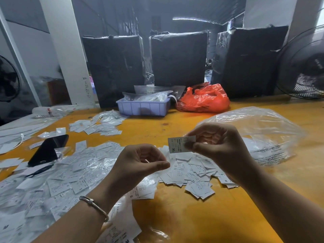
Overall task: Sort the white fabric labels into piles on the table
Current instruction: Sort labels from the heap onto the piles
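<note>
My right hand (215, 146) pinches a white fabric label (177, 145) marked XL and holds it up above the yellow table (175, 216). My left hand (140, 163) hovers just left of it, fingers curled, thumb and forefinger close together, with nothing visible between them. Under both hands lies a loose heap of white labels (192, 174) printed with size letters. More labels (57, 183) spread over the table's left side on clear plastic. A smaller scatter of labels (98, 125) lies farther back left.
A black phone (47, 149) lies among the labels at left. A lilac tray (143, 106) with plastic bags and a red bag (203, 99) sit at the back. A big clear plastic bag (263, 134) lies right. Black wrapped bales (178, 58) and a fan (305, 64) stand behind.
</note>
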